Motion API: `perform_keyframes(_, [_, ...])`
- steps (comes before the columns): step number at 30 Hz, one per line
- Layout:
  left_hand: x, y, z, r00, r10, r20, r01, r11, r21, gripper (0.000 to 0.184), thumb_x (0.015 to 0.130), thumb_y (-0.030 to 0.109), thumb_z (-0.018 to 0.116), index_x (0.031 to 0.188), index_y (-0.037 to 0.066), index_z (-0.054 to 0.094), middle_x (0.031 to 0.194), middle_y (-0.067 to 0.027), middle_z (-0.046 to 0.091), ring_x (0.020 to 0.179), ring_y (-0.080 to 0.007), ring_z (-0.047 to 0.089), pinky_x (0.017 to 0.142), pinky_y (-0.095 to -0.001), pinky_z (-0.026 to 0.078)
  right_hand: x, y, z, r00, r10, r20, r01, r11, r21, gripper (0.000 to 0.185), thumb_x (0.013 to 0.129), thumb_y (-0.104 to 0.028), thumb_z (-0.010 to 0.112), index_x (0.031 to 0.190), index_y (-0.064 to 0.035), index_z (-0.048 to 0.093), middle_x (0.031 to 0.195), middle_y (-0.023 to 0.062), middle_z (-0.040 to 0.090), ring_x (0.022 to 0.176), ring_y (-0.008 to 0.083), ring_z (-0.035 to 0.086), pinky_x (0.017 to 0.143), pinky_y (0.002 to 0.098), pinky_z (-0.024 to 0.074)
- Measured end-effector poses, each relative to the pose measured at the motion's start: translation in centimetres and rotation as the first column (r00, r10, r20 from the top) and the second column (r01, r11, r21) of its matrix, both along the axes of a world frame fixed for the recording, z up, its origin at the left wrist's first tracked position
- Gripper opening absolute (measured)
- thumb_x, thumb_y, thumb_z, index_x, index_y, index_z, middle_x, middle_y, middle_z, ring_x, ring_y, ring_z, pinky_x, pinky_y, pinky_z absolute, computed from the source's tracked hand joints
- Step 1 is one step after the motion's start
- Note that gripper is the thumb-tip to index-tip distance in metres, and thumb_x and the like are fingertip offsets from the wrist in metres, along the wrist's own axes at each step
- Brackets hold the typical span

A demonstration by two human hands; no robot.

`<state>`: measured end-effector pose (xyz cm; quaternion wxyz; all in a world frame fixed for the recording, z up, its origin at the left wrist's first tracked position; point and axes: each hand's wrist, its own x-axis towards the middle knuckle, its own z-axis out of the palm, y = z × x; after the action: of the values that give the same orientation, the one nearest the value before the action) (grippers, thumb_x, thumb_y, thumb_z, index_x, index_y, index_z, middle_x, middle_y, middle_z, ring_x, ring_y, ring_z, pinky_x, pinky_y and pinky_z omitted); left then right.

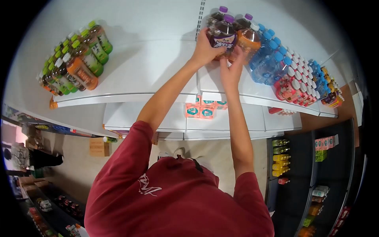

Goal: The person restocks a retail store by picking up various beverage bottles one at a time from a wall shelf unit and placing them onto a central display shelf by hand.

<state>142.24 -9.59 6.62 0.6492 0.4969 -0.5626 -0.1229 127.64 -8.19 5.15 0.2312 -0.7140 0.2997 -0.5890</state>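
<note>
On the white upper shelf, my left hand (206, 48) is wrapped round the left side of a dark bottle with a purple cap (224, 36). My right hand (232, 68) is at the lower right of that bottle, its fingers raised and apart, near an orange bottle with a white cap (248, 43). Whether the right fingertips touch either bottle is hard to tell. Two more purple-capped bottles (217, 16) stand behind. To their right are large clear bottles with blue caps (268, 63).
Green-capped bottles (92, 59) stand at the shelf's left. Pink bottles with white caps (290, 87) are at its right. Pink cartons (199, 111) sit on the shelf below. A cardboard box (99, 147) is on the floor; dark shelving (296, 173) holds drinks at the lower right.
</note>
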Motion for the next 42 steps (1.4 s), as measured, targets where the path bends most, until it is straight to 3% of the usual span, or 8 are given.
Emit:
perform_keyframes(19, [-2.1, 7.0, 2.8, 0.996, 0.062, 0.068, -0.075, 0.977, 0.200, 0.084, 0.061, 0.016, 0.094, 0.129, 0.005, 0.047, 0.123, -0.0149, 0.061, 0.117, -0.0257, 0.060, 0.101, -0.0398, 0.049, -1.7, 0.5, 2.0, 0.912, 0.230, 0.340, -0.282, 0.953, 0.112, 0.078, 0.084, -0.027, 0.080, 0.142, 0.0017, 0.037, 0.137, 0.0206, 0.047, 0.127, 0.0279, 0.048, 0.109, 0.0395, 0.0367])
perform_keyframes(24, [-3.6, 9.6, 1.5, 0.997, 0.057, -0.059, -0.045, 0.982, 0.182, 0.084, 0.061, 0.014, 0.092, 0.133, 0.005, 0.051, 0.131, -0.0117, 0.056, 0.123, -0.0236, 0.056, 0.104, -0.0386, 0.046, -2.6, 0.6, 2.6, 0.696, 0.539, 0.475, -0.664, 0.734, 0.139, 0.093, 0.069, -0.030, 0.091, 0.141, -0.0015, 0.039, 0.132, 0.0148, 0.047, 0.119, 0.0276, 0.053, 0.099, 0.0403, 0.0476])
perform_keyframes(28, [-4.9, 10.4, 1.9, 0.994, 0.069, -0.089, -0.060, 0.993, 0.106, 0.083, 0.058, 0.013, 0.092, 0.132, 0.004, 0.057, 0.136, -0.0101, 0.053, 0.127, -0.0238, 0.053, 0.108, -0.0379, 0.043, -3.8, -0.8, 1.8, 0.744, 0.634, 0.213, -0.661, 0.745, 0.091, 0.095, 0.068, -0.033, 0.092, 0.141, -0.0053, 0.038, 0.133, 0.0101, 0.051, 0.124, 0.0233, 0.052, 0.104, 0.0355, 0.0454])
perform_keyframes(32, [-7.9, 12.2, 3.4, 0.967, 0.148, 0.209, -0.145, 0.989, -0.028, 0.088, 0.054, 0.013, 0.093, 0.134, 0.006, 0.056, 0.139, -0.0143, 0.052, 0.131, -0.0298, 0.050, 0.111, -0.0398, 0.040, -6.3, 0.6, 2.2, 0.527, 0.659, 0.536, -0.828, 0.541, 0.149, 0.097, 0.058, -0.033, 0.094, 0.135, -0.0056, 0.043, 0.132, 0.0127, 0.050, 0.122, 0.0242, 0.053, 0.105, 0.0387, 0.0441])
perform_keyframes(35, [-12.7, 13.9, 6.2, 0.942, 0.176, 0.285, -0.159, 0.984, -0.080, 0.094, 0.052, 0.027, 0.095, 0.136, 0.009, 0.056, 0.144, -0.0179, 0.050, 0.133, -0.0345, 0.049, 0.110, -0.0440, 0.040, -8.5, 1.2, 2.6, 0.479, 0.669, 0.568, -0.769, 0.632, -0.095, 0.098, 0.059, -0.038, 0.094, 0.134, -0.0031, 0.042, 0.128, 0.0178, 0.055, 0.119, 0.0309, 0.058, 0.105, 0.0407, 0.0447])
perform_keyframes(36, [-14.2, 14.6, 7.3, 0.937, 0.161, 0.309, -0.138, 0.986, -0.096, 0.092, 0.053, 0.029, 0.094, 0.135, 0.009, 0.057, 0.144, -0.0180, 0.050, 0.133, -0.0363, 0.049, 0.109, -0.0458, 0.041, -10.0, 2.8, 4.8, 0.601, 0.544, 0.585, -0.699, 0.713, 0.055, 0.098, 0.063, -0.055, 0.088, 0.131, -0.0010, 0.043, 0.123, 0.0206, 0.058, 0.114, 0.0324, 0.060, 0.102, 0.0421, 0.0463])
perform_keyframes(37, [-16.0, 15.1, 8.1, 0.933, 0.152, 0.327, -0.124, 0.987, -0.103, 0.087, 0.058, 0.033, 0.093, 0.134, 0.009, 0.057, 0.144, -0.0200, 0.049, 0.132, -0.0393, 0.049, 0.106, -0.0459, 0.044, -10.2, 3.3, 4.6, 0.534, 0.576, 0.619, -0.644, 0.751, -0.144, 0.099, 0.069, -0.071, 0.074, 0.130, -0.0001, 0.044, 0.120, 0.0228, 0.059, 0.110, 0.0322, 0.060, 0.098, 0.0436, 0.0477])
perform_keyframes(42, [-21.5, 15.3, 9.1, 0.856, 0.136, 0.498, 0.026, 0.952, -0.305, 0.075, 0.077, 0.047, 0.079, 0.132, 0.002, 0.055, 0.126, -0.0215, 0.062, 0.111, -0.0389, 0.064, 0.088, -0.0441, 0.052, -14.3, 5.6, 6.2, 0.491, 0.556, 0.670, -0.617, 0.766, -0.184, 0.097, 0.071, -0.072, 0.069, 0.130, 0.0008, 0.044, 0.119, 0.0224, 0.059, 0.110, 0.0317, 0.060, 0.098, 0.0432, 0.0476])
